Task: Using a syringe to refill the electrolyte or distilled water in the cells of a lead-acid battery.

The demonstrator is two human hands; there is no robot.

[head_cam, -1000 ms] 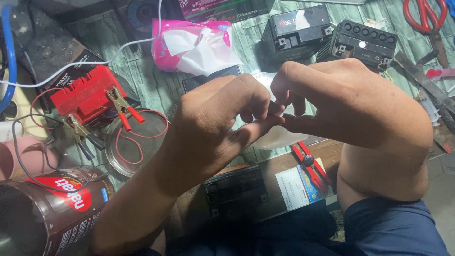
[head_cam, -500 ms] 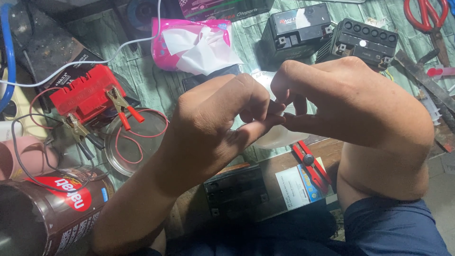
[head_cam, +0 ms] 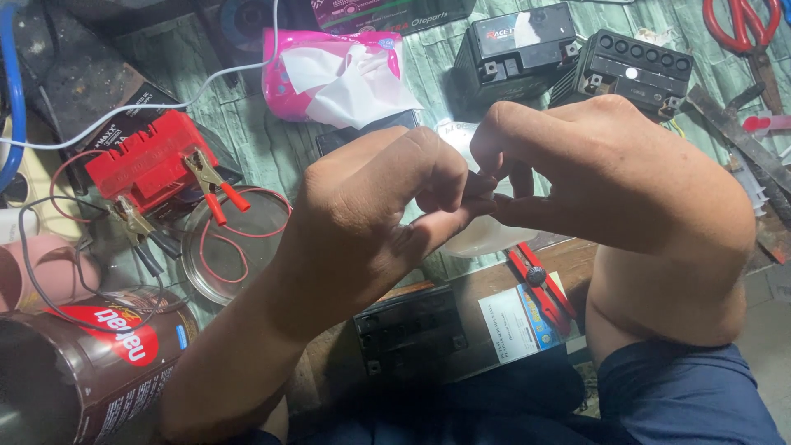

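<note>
A tiny hidden thing is pinched between the left hand (head_cam: 387, 214) and right hand (head_cam: 593, 173); if dropped, it could be lost among the clutter on the green worktop (head_cam: 272, 140).

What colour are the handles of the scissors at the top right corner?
Red. The scissors show only in the head view, lying at the bench's top right edge.

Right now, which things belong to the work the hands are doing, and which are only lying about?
In hand:
left hand
right hand
small pale translucent piece behind the fingers

Lying about:
red charger
pink tissue pack
two black batteries
red scissors
brown can
</note>
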